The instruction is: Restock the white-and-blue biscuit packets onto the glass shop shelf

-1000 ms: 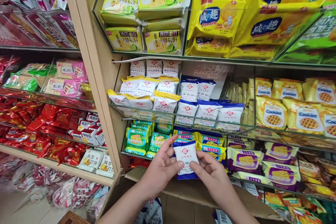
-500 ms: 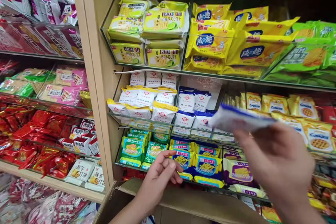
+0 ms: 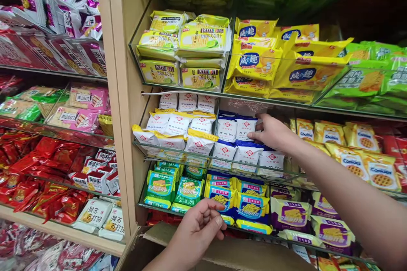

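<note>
My right hand (image 3: 270,132) reaches into the middle shelf of the right-hand case. Its thumb and bent fingers are closed at the right end of a white snack packet (image 3: 245,128) with blue edges; part of that end is hidden behind them. Similar blue-edged packets (image 3: 247,156) stand in front and to the left. Lower down, my left hand (image 3: 203,228) hovers over an open cardboard box (image 3: 254,247), its fingers curled in and thumb against them, with nothing visible in it.
Glass dividers and a front glass edge (image 3: 203,154) border the compartments. White packets with yellow edges (image 3: 178,123) lie to the left, cookie packets (image 3: 352,165) to the right. Yellow packets (image 3: 254,59) fill the shelf above. A wooden upright (image 3: 119,93) separates the two cases.
My right hand has moved up, left and forward from above the box into the shelf with the white packet. My left hand has stayed nearly in place. The view has shifted slightly.
</note>
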`<act>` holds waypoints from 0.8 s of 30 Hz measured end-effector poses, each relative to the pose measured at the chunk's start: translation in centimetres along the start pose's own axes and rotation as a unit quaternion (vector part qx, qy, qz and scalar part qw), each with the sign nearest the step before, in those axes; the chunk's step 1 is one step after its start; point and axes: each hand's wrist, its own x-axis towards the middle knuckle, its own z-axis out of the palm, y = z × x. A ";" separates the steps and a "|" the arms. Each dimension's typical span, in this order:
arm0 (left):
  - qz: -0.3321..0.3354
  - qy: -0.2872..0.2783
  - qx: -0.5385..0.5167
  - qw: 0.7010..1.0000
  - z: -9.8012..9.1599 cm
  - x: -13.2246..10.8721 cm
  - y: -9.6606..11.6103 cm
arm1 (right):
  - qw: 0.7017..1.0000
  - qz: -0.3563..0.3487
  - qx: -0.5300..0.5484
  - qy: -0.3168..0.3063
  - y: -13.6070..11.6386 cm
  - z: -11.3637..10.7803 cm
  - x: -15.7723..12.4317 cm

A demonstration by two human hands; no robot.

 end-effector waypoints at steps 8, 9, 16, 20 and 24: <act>-0.024 -0.008 0.016 1.000 0.1 0.1 0.3 | 0.997 -0.042 -0.057 -0.013 -0.6 -1.3 -0.9; -0.025 -0.008 0.017 1.000 0.1 0.1 0.3 | 0.996 -0.056 -0.067 0.027 -1.0 -1.7 -2.0; -0.022 -0.013 0.017 1.000 0.3 0.0 0.4 | 0.965 -0.203 -0.033 0.161 -3.2 -1.8 -10.4; -0.033 -0.012 0.031 0.999 0.6 0.1 0.5 | 0.976 -0.161 -0.057 0.135 -1.9 -1.1 -8.2; -0.031 -0.011 0.065 0.997 0.7 0.1 0.6 | 0.987 -0.105 -0.085 0.091 -0.3 -1.4 -5.0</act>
